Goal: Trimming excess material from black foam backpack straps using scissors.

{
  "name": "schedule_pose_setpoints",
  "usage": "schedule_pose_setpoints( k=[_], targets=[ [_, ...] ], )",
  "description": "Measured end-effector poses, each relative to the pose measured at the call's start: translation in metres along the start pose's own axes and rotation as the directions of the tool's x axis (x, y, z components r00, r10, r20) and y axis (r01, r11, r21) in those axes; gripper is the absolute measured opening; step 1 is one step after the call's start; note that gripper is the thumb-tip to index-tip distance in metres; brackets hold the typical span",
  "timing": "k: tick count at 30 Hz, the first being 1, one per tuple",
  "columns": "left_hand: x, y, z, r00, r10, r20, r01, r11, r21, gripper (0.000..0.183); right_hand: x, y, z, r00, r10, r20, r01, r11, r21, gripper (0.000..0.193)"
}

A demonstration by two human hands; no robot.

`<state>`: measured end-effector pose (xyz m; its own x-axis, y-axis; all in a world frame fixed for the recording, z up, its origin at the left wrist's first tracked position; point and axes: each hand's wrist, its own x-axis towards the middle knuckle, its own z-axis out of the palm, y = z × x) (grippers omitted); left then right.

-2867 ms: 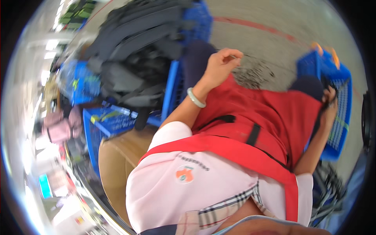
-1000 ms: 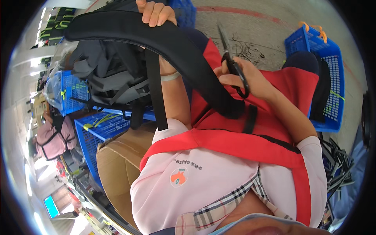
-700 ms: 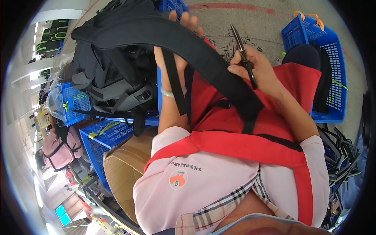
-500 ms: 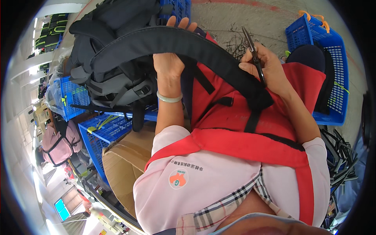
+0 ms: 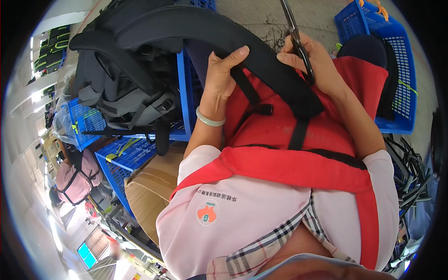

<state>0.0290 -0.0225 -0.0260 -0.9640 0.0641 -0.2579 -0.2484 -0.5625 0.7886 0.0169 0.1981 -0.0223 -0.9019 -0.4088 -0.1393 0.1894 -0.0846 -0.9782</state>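
Observation:
My left hand (image 5: 223, 74) grips a wide black padded backpack strap (image 5: 219, 35) that arcs across my lap. The strap belongs to a black and grey backpack (image 5: 126, 88) lying on blue crates to my left. My right hand (image 5: 311, 60) holds a pair of dark scissors (image 5: 294, 32), blades pointing away from me, right at the strap's far edge. A pale green bangle sits on my left wrist. A thin black webbing strap (image 5: 298, 133) hangs from the padded strap over my red apron (image 5: 298, 154).
Blue plastic crates (image 5: 116, 158) stand at my left with a cardboard box (image 5: 149, 186) below them. A blue basket (image 5: 396, 60) holding dark items sits at the right. Black strap pieces (image 5: 410, 168) pile at the lower right. A pink bag (image 5: 74, 179) lies far left.
The padded strap has come down across my lap. My left hand slid along it toward me, and my right hand with the scissors moved up to the strap's edge.

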Motion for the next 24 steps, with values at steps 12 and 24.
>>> schedule_pose_setpoints(
  k=[12, 24],
  targets=[
    [-0.012, -0.014, 0.029, 0.998, 0.046, 0.042, -0.046, 0.999, 0.008, 0.021, 0.004, -0.003, 0.007, 0.981, -0.169, -0.099, 0.159, 0.982, -0.102, 0.021],
    [-0.008, -0.018, 0.022, 0.987, 0.105, 0.122, -0.114, 0.992, 0.061, 0.021, -0.001, -0.008, 0.006, 0.992, -0.111, -0.064, 0.104, 0.990, -0.098, 0.015]
  ],
)
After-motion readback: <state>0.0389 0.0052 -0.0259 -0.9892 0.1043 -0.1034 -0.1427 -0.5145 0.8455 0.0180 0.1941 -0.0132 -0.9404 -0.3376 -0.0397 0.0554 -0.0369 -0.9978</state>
